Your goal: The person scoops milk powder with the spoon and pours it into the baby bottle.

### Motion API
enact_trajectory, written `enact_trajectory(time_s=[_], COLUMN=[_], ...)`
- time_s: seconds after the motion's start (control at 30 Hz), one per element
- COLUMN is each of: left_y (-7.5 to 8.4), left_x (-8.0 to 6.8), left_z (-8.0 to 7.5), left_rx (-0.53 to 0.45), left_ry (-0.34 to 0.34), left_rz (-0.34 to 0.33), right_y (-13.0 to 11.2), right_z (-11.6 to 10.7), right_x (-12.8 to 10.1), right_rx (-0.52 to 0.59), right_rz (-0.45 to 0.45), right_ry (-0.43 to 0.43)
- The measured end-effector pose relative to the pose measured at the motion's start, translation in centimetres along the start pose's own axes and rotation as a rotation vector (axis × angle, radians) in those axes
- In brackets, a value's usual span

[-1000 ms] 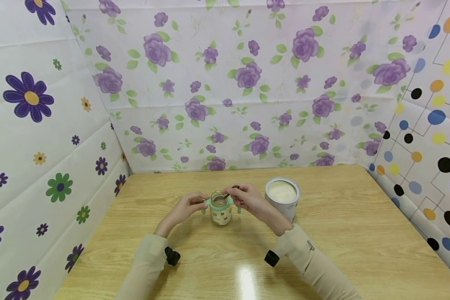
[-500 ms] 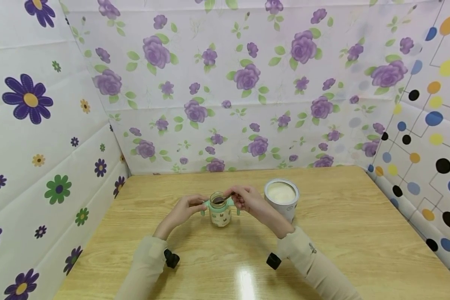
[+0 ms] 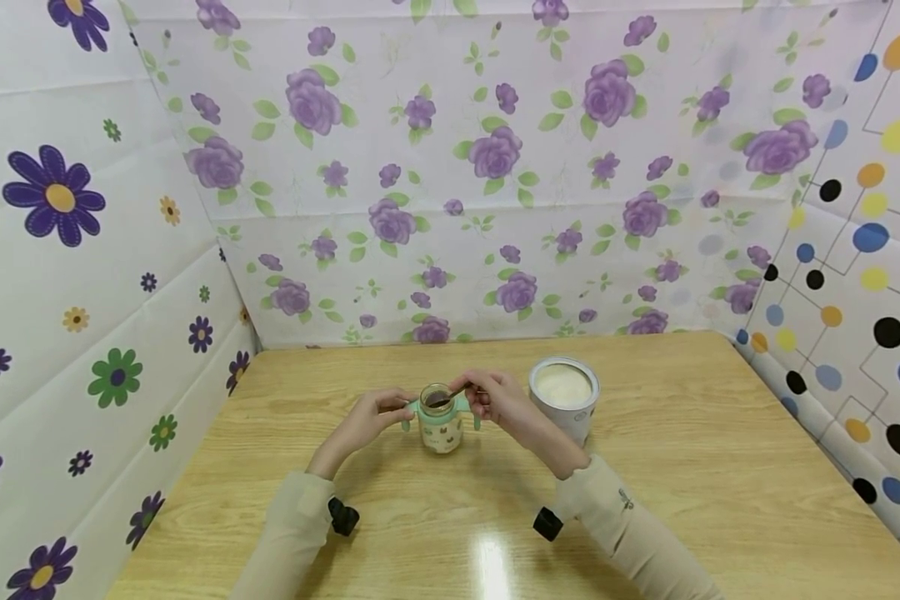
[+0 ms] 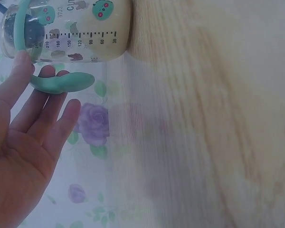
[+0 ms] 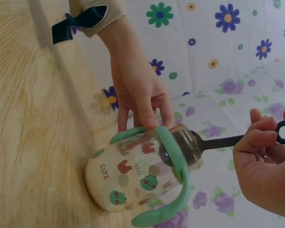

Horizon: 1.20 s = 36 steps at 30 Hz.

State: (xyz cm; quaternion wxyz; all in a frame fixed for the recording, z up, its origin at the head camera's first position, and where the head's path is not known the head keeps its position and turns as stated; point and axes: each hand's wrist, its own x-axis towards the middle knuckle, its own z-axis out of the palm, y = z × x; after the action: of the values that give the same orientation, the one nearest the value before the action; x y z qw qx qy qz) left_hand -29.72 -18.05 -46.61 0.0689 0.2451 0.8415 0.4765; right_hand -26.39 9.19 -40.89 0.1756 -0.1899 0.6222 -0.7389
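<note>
Wood-grain laminate covers the surface (image 3: 690,467), boxed in by walls papered with purple roses, daisies and coloured dots. An open tin (image 3: 564,398) of pale powder stands just right of the middle. Beside it sits the baby bottle (image 3: 441,421), upright, lid off, with mint green handles. The left hand (image 3: 371,419) rests its loosely straight fingers against the near handle, apparently to steady the bottle. The right hand (image 3: 498,400) pinches a dark scoop (image 5: 237,139) by its ring end, its bowl inside the bottle's neck, seemingly tipping powder in.
</note>
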Motion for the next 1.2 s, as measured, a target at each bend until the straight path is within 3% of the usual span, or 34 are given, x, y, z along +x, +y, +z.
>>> enact_trajectory(time_s=[0.13,0.23,0.37,0.67,1.2], left_y=[1.3,1.4,0.2,0.0,0.2], left_x=[-0.3,-0.3,-0.1,-0.1,0.0], left_z=[-0.1,-0.1,0.1,0.1,0.1], left_rx=[0.008,0.004,-0.007,0.001,0.013], left_ry=[-0.005,-0.006,0.003,0.011,0.016], left_rz=[-0.015,-0.02,-0.011,-0.016,-0.036], right_y=[-0.1,-0.2,-0.2,-0.3,-0.4], right_z=[-0.1,-0.2,-0.2,-0.1,-0.4], right_x=[0.0,0.1,0.1,-0.1,0.0], right_rx=[0.016,0.03,0.046,0.068,0.167], right_rz=[-0.011,-0.01,-0.024,-0.06,-0.041], right_ry=[0.018,0.027,0.029,0.016,0.11])
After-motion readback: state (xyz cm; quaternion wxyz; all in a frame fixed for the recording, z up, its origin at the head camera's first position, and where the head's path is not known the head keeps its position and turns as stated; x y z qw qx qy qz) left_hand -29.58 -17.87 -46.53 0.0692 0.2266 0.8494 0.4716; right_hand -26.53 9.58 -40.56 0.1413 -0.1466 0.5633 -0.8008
